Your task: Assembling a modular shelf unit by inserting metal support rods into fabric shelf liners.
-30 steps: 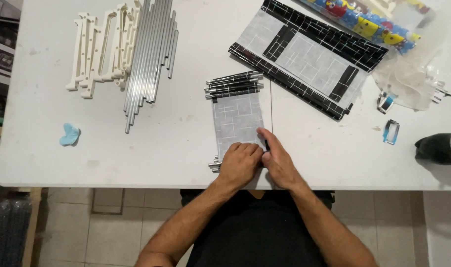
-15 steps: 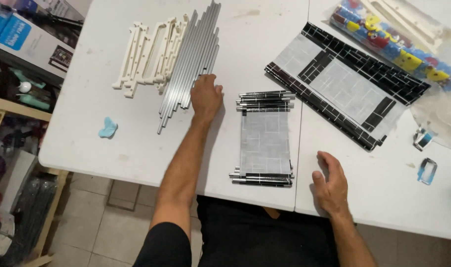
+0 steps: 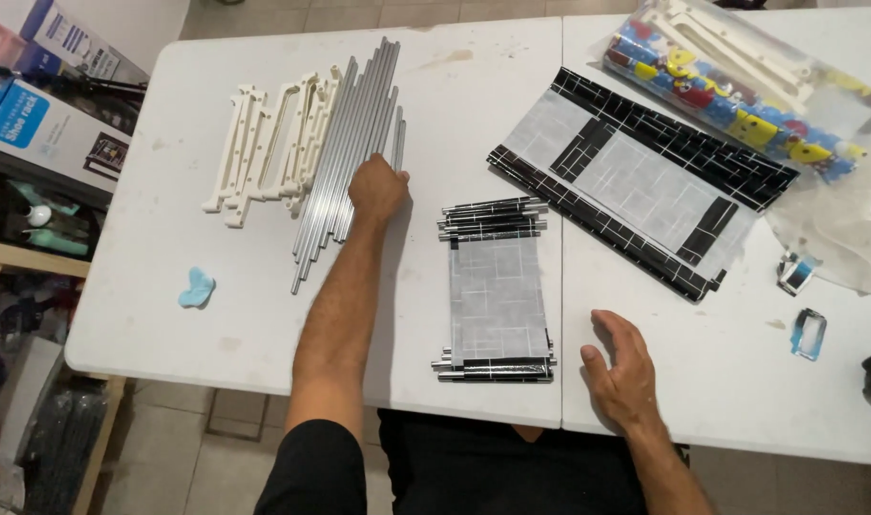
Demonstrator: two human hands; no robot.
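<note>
White table (image 3: pixel 216 334) under a head camera. From left: one small blue scrap (image 3: pixel 196 286), a stack of cream plastic frames (image 3: pixel 264 153), then a bundle of silver metal rods (image 3: pixel 350 143), too many to count. Left hand (image 3: pixel 378 187) closes on the rods' near end; loose ones could roll off. Two grey fabric panels (image 3: pixel 497 296) follow. Right hand (image 3: pixel 626 367) rests open and flat, holding nothing.
</note>
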